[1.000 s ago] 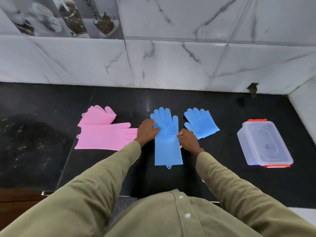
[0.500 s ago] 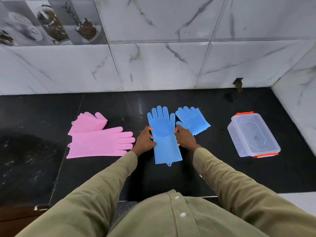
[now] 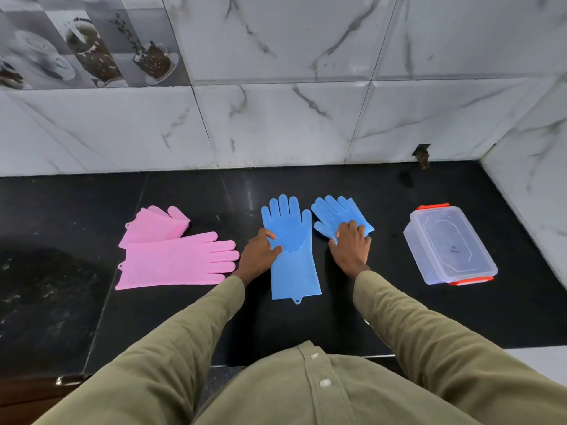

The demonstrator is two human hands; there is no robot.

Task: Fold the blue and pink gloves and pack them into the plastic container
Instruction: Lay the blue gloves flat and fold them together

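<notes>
A long blue glove (image 3: 293, 253) lies flat on the black counter, fingers pointing to the wall. My left hand (image 3: 259, 251) rests on its left edge, fingers spread on the palm area. A folded blue glove (image 3: 336, 211) lies just to its right, and my right hand (image 3: 351, 243) lies on its near part with fingers on it. A flat pink glove (image 3: 175, 262) lies to the left, fingers pointing right, with a folded pink glove (image 3: 153, 223) behind it. The clear plastic container (image 3: 449, 245) with orange clips stands closed at the right.
The black counter (image 3: 399, 308) ends at a marble-tiled wall (image 3: 276, 127) behind and a side wall (image 3: 534, 179) close to the container's right. The counter's front edge runs just before my body. A small dark hole (image 3: 422, 153) sits in the back wall.
My right hand left the long blue glove's right edge and moved right onto the folded blue glove. My left hand shifted slightly further onto the long glove.
</notes>
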